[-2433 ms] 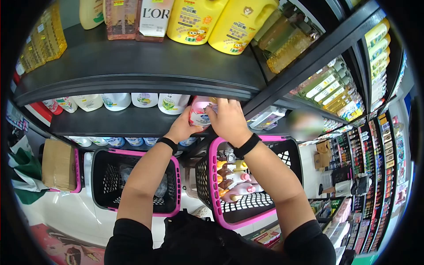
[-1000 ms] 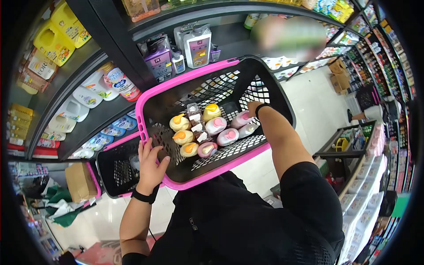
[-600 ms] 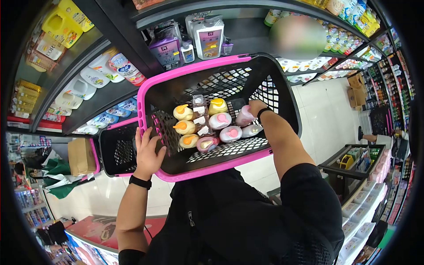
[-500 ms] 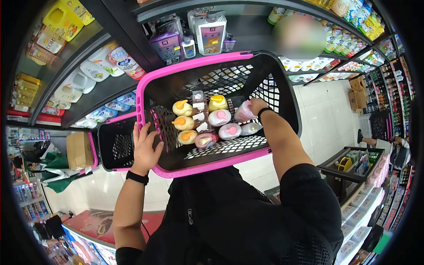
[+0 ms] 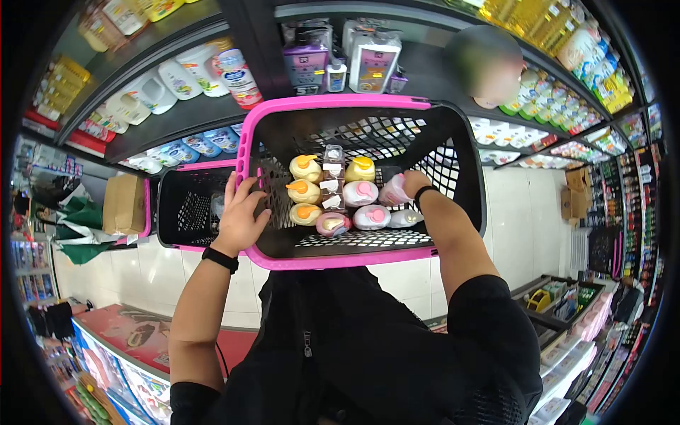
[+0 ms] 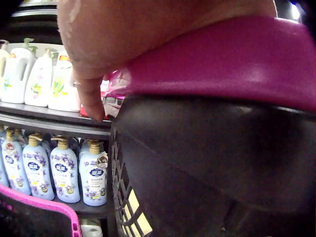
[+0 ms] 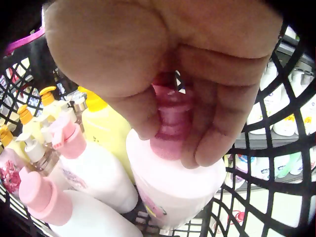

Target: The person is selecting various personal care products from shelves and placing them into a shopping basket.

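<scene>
A black basket with a pink rim point(image 5: 340, 263) holds several pump bottles, with orange, yellow and pink tops. Inside its right end my right hand point(image 5: 418, 183) grips a pink-topped bottle point(image 5: 393, 191). The right wrist view shows the fingers of that hand point(image 7: 163, 84) curled round the pink neck of the white bottle point(image 7: 173, 190), which stands upright. At the basket's left end my left hand point(image 5: 241, 218) rests on the pink rim with fingers spread; the left wrist view shows this hand point(image 6: 148, 34) against the rim point(image 6: 227, 59).
A second black basket point(image 5: 177, 205) stands at the left beside a cardboard box point(image 5: 124, 205). Shelves with bottles point(image 5: 237, 74) and purple packages point(image 5: 306, 64) run behind the basket. A display bin point(image 5: 559, 297) is at the right, over a tiled floor point(image 5: 524, 205).
Both hands have gone from a pink bottle on the shelf to the basket. The right hand now grips a bottle inside it; the left touches the rim. The view has shifted since.
</scene>
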Tool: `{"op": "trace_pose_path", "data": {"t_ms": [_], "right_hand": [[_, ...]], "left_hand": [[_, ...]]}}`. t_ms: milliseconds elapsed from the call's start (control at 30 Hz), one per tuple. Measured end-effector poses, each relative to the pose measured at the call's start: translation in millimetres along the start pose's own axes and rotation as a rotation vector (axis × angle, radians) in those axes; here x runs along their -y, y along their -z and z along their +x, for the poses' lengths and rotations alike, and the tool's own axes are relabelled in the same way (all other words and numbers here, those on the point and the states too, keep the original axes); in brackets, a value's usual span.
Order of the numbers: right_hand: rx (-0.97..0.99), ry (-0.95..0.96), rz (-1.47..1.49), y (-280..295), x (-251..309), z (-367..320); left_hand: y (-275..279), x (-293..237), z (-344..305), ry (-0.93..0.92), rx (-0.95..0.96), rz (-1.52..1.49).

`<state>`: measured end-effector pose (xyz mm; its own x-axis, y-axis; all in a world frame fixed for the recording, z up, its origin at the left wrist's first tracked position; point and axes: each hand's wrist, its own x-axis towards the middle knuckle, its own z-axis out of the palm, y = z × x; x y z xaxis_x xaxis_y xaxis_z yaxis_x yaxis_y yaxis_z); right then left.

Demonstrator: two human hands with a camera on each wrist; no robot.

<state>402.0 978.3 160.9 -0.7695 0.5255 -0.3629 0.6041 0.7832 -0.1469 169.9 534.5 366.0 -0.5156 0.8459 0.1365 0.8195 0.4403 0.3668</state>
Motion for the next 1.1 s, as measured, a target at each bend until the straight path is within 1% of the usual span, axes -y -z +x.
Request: {"op": "trace_pose_path", "data": {"t_ms": [67,100,133,200,233,333,400,467,500,533,600,667,700,733,767,800,867,900,1000,1033,1067,1100], "right_hand": [[0.011,0.016,-0.051,18.0,-7.3,-1.0],[0.014,0.072,-0.084,29.5,-10.3,-2.9],[0.019,0.064,-0.057,48.4,-5.6,-9.8],[-0.006,0.111,-0.056,83.7,2.3,-24.1],[-0.073,0.177,-0.065,101.6,5.6,-34.4],[-0.193,0.255,-0.027,167.2,32.5,-75.4],[-0.251,0.313,-0.064,223.5,70.5,-109.8],[-0.354,0.368,-0.071,267.7,106.5,-137.2],[-0.361,0.313,-0.077,293.1,135.6,-154.6],[-0.39,0.356,-0.061,312.5,154.7,-163.7],[-0.419,0.355,-0.074,353.4,208.4,-187.0],[-0.405,0.376,-0.067,382.6,251.7,-198.1],[-0.38,0.384,-0.047,395.4,275.2,-203.5],[-0.39,0.423,-0.006,402.9,297.1,-206.3],[-0.399,0.462,0.035,408.1,319.1,-207.9],[-0.406,0.501,0.076,412.3,340.5,-208.2],[-0.397,0.623,0.066,417.7,383.6,-204.3],[-0.391,0.684,0.065,417.3,405.2,-201.7],[-0.395,0.737,-0.023,404.9,462.2,-183.1],[-0.423,0.758,-0.073,398.2,477.3,-172.2],[-0.453,0.78,-0.095,392.5,493.3,-161.8],[-0.479,0.803,-0.107,384.7,504.3,-147.1]], "left_hand": [[-0.4,1.4,-0.5,-0.01,-0.004,0.003],[-1.0,3.3,-0.8,-0.018,0.0,0.0],[-0.5,3.6,-0.4,-0.011,0.006,0.011],[-0.1,2.0,-2.0,0.0,0.022,0.032],[3.1,1.3,-2.0,-0.033,0.041,0.126],[25.4,-7.5,8.4,-0.11,0.149,0.224],[35.7,-13.6,21.4,-0.255,0.137,0.087],[36.9,-16.9,35.7,-0.361,0.154,-0.04],[39.0,-19.9,44.1,-0.364,0.167,-0.168],[40.6,-23.4,51.9,-0.366,0.181,-0.299],[38.7,-24.2,65.5,-0.378,0.162,-0.559],[49.5,-24.6,70.6,-0.366,0.156,-0.612],[52.5,-21.4,72.3,-0.338,0.188,-0.699],[54.8,-17.3,72.5,-0.309,0.221,-0.787],[64.2,-13.2,67.9,-0.272,0.194,-0.89],[69.4,-4.5,63.6,-0.301,0.166,-0.916],[78.9,16.7,58.1,-0.357,0.112,-0.965],[87.0,30.8,57.9,-0.394,0.213,-1.071],[103.9,77.1,47.8,-0.261,0.171,-1.124],[95.5,95.6,47.6,-0.248,0.07,-1.125],[101.9,113.6,48.9,-0.201,0.071,-1.077],[99.5,131.5,54.3,-0.196,0.019,-1.096]]}}
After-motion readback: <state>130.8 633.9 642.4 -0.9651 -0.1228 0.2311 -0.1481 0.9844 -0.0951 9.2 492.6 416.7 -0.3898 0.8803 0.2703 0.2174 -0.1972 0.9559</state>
